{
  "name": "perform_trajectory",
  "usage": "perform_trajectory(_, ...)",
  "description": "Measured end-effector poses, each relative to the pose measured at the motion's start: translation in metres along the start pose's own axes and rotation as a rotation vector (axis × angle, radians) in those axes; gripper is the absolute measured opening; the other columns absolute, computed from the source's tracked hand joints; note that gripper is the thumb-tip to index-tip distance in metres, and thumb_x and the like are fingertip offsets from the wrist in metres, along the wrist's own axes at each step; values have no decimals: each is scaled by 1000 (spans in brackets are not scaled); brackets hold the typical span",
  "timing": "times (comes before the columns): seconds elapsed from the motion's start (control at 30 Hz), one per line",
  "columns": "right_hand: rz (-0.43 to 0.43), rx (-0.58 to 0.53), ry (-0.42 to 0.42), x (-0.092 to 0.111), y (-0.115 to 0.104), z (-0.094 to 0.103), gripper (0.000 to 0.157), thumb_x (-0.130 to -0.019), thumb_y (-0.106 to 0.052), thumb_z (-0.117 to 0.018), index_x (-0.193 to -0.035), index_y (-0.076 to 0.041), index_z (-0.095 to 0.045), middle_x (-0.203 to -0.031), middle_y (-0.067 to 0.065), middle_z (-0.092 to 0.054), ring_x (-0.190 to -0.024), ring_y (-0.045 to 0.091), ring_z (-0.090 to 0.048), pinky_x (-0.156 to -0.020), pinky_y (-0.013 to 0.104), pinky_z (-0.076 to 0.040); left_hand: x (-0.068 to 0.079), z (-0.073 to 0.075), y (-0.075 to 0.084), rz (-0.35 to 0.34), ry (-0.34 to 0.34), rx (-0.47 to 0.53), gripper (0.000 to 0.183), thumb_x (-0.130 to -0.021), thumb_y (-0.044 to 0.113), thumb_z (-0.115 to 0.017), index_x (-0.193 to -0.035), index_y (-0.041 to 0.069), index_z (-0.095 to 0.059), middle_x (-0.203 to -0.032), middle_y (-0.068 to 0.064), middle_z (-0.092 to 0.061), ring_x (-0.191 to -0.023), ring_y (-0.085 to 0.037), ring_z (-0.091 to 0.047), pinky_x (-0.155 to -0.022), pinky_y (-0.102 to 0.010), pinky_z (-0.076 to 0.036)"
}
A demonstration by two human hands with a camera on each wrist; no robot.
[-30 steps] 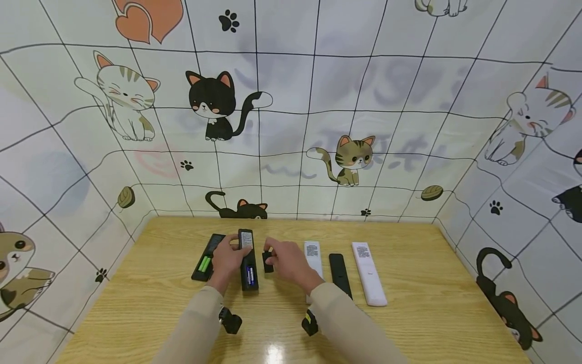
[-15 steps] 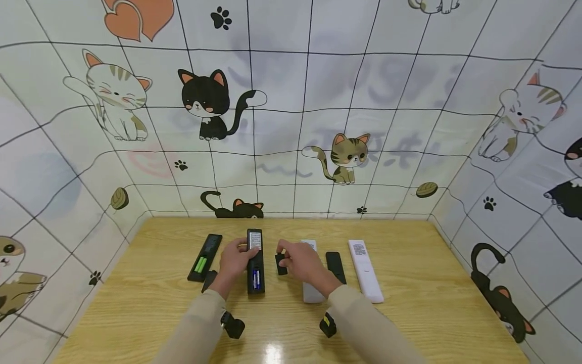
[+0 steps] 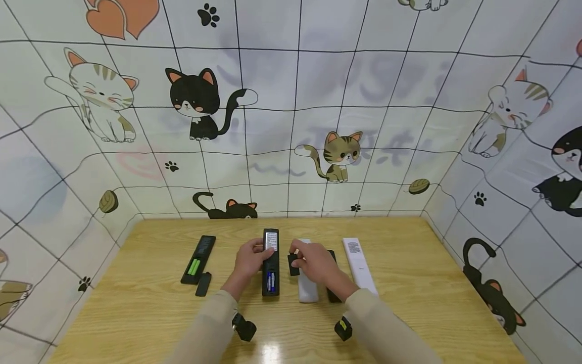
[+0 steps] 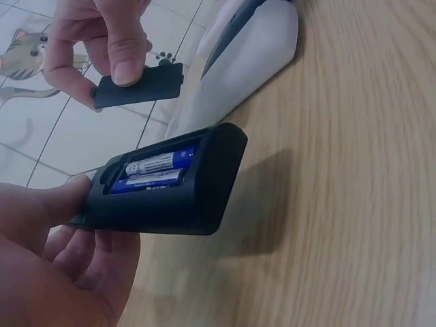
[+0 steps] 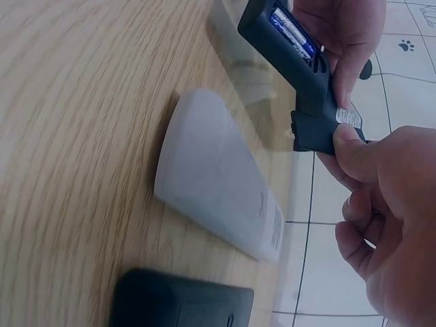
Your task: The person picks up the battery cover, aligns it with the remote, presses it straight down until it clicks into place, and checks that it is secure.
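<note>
My left hand (image 3: 248,260) grips a black remote control (image 3: 271,240) by its upper part, lifted above the table. Its battery compartment is uncovered, and two blue-and-white batteries (image 4: 155,172) lie side by side in it, as the left wrist view shows. Between thumb and fingers my right hand (image 3: 318,263) pinches a small black battery cover (image 4: 143,86). That cover is to the right of the remote and apart from it in the head and left wrist views. In the right wrist view the cover overlaps the remote's middle.
At the left on the wooden table (image 3: 136,303) lies another black remote (image 3: 205,248) with green batteries, a loose cover (image 3: 203,284) beside it. To the right lie a white remote (image 3: 308,292), a black remote (image 3: 334,296) partly behind my right arm, and another white remote (image 3: 359,260).
Both hands, the held remote and the cover have shifted to the right relative to the table. The loose cover at the left has come into full view.
</note>
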State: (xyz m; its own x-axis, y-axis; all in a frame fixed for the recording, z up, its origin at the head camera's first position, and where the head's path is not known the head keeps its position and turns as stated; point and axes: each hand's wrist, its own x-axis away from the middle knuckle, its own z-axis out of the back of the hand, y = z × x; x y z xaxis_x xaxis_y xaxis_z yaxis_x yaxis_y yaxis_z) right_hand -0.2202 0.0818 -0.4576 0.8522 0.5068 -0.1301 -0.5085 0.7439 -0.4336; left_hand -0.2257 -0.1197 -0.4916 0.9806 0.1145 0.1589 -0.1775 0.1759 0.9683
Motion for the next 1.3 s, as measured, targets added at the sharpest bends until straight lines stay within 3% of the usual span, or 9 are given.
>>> perform_trajectory(0.53,-29,-56,-15,13,10,3,19,-90,-20,-68,-107,-20,-59,-91,0,-70,-81,13,-65,-65,29,-49,5,-24,2,-6,-49,27,42,-92,16,-68,-130,0,-58,-116,-19,-68,-83,-13,-67,-66,-28,-55)
perform_trajectory(0.8,-44,-56,-34,17,13,-1,22,-91,-24,-68,-110,-21,-59,-93,-2,-71,-82,10,-65,-68,26,-50,5,-25,-5,-25,-45,50,39,-91,15,-69,-127,2,-60,-114,-18,-68,-81,-10,-62,-64,-23,-49)
perform_trajectory(1.07,-33,-87,-34,18,14,-3,20,-90,-24,-69,-107,-21,-59,-91,-2,-71,-81,11,-65,-68,27,-50,2,-23,-14,-5,-105,133,44,-93,17,-66,-134,7,-56,-117,-18,-68,-83,-11,-67,-67,-29,-55)
perform_trajectory(1.3,-25,-130,-49,17,10,-3,19,-90,-24,-69,-106,-21,-59,-89,-3,-70,-79,8,-63,-66,25,-48,3,-20,-14,-24,-119,134,46,-94,17,-65,-137,5,-53,-119,-21,-68,-87,-13,-68,-71,-32,-56)
